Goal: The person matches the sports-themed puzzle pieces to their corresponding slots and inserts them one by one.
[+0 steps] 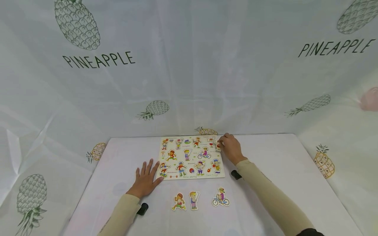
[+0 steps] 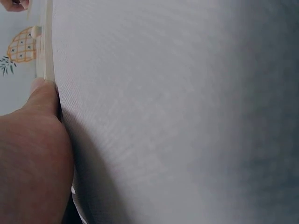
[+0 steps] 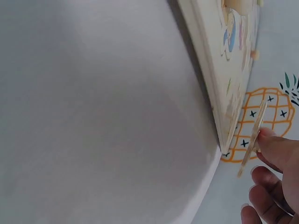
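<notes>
A wooden peg puzzle board (image 1: 172, 165) with printed sports figures lies at the back of the table. My right hand (image 1: 231, 148) pinches a puzzle piece (image 1: 218, 147) over the board's upper right corner. In the right wrist view this piece (image 3: 254, 135) is seen edge-on, thumb against it, raised off the board. My left hand (image 1: 144, 181) lies palm down with fingers spread, its thumb at the board's lower left edge. Nearer me lie three loose pieces: a runner (image 1: 178, 202), a golfer (image 1: 194, 200) and a cyclist (image 1: 220, 197).
A pale cloth covers the table (image 1: 265, 183). Behind it hangs a white curtain (image 1: 192, 65) printed with pineapples, which also runs along both sides. Dark wrist cameras sit on both wrists, the left one (image 1: 142, 209) close over the table.
</notes>
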The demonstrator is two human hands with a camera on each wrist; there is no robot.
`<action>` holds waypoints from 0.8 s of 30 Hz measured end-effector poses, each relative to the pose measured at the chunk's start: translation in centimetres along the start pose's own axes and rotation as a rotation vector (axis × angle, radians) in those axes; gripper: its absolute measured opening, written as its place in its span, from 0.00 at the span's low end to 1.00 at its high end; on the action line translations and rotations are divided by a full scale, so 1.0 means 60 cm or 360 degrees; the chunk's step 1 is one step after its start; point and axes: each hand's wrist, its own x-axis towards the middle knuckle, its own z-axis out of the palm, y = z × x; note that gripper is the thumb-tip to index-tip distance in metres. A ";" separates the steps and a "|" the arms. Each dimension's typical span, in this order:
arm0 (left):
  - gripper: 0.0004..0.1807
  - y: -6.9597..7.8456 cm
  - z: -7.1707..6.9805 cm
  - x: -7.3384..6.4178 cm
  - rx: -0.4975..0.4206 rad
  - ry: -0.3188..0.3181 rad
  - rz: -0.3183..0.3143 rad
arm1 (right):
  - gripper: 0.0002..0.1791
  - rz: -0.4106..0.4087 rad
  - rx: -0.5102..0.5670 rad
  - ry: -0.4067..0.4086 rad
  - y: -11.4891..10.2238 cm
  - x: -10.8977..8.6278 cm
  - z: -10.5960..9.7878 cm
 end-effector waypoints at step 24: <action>0.41 -0.006 0.009 0.010 0.0047 0.0029 0.0015 | 0.07 -0.0007 -0.0006 -0.0046 -0.012 0.040 0.040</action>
